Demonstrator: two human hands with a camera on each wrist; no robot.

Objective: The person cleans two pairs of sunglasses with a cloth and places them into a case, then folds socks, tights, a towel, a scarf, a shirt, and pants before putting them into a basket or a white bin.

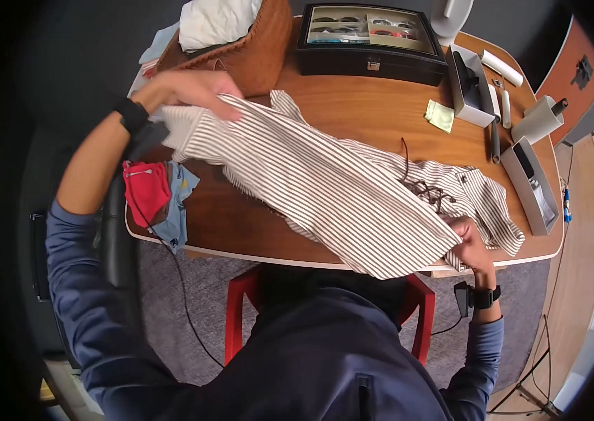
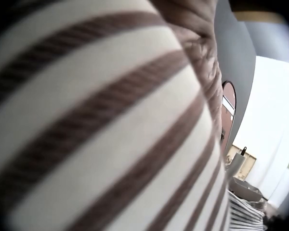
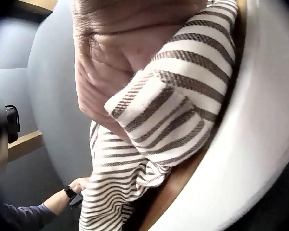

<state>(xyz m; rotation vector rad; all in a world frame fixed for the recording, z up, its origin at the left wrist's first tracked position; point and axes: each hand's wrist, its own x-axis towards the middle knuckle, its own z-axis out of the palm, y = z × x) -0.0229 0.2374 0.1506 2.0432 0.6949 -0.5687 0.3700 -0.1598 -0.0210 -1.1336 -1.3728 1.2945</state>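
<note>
A white garment with brown stripes (image 1: pixel 325 189) is stretched slantwise over the table. My left hand (image 1: pixel 202 90) pinches its upper left end, lifted above the wood. At the front edge, my right hand (image 1: pixel 472 245) grips the lower right part. A dark cord (image 1: pixel 434 193) lies in loops on the cloth near the right hand. In the left wrist view, striped cloth (image 2: pixel 101 120) fills most of the picture beside the palm. The right wrist view shows a folded corner of the cloth (image 3: pixel 159 120) at the right hand (image 3: pixel 120 57), whose fingertips are hidden.
A brown basket (image 1: pixel 269 52) with white cloth stands at the back left, beside a black glasses case (image 1: pixel 374 67). White trays (image 1: pixel 529 186) and a grey cup (image 1: pixel 539 119) line the right side. Red cloth (image 1: pixel 146 193) and blue cloth (image 1: pixel 179 203) lie at the left edge.
</note>
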